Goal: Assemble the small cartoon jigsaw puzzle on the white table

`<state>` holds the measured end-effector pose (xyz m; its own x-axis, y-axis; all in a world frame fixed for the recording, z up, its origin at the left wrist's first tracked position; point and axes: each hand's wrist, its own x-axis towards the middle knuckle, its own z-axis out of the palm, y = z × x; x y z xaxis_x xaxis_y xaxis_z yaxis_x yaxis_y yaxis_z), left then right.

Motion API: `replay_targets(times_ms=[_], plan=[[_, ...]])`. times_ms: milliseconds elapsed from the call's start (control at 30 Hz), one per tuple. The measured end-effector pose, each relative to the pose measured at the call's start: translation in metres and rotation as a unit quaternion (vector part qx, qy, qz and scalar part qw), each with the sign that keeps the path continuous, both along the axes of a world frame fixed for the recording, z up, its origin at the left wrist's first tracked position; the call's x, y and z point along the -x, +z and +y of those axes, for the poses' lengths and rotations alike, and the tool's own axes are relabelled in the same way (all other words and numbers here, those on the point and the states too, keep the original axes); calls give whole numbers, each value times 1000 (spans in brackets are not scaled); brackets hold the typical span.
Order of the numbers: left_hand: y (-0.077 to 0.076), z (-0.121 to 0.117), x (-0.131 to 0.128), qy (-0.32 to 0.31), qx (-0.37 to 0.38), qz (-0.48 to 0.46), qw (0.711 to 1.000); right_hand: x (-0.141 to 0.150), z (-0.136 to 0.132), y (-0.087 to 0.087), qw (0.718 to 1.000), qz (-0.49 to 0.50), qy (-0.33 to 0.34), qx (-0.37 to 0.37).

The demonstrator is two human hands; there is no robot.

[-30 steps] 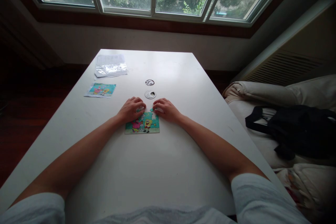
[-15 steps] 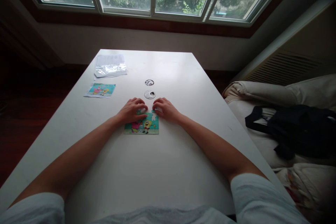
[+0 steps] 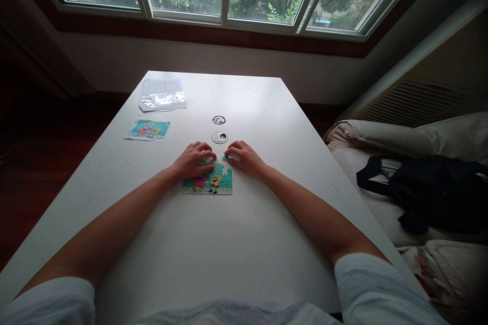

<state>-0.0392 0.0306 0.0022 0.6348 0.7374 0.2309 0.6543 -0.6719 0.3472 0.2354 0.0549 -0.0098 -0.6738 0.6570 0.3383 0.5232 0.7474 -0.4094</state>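
White table [image 3: 213,244], jigsaw [image 3: 209,182], plastic packet [image 3: 163,95]

Both arms [image 3: 131,221] reach to the puzzle [image 3: 213,181]
Left hand [image 3: 192,158] curls over its far left corner; right hand [image 3: 244,158] bends beside the far right.

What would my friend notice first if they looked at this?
Probably the bright cartoon puzzle on the white table, unfinished at its far right corner. The left hand covers its far left part, while the right hand is at a small loose piece just beyond that corner.
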Motion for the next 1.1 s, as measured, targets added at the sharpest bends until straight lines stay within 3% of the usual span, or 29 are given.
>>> replay_targets(times_ms=[900, 1100], plan=[[0, 1, 0, 1, 5, -8, 1000, 2, -2, 1, 999, -13, -21, -21], [-1, 1, 0, 2, 3, -8, 1000, 1, -2, -1, 1000, -15, 7, -19]])
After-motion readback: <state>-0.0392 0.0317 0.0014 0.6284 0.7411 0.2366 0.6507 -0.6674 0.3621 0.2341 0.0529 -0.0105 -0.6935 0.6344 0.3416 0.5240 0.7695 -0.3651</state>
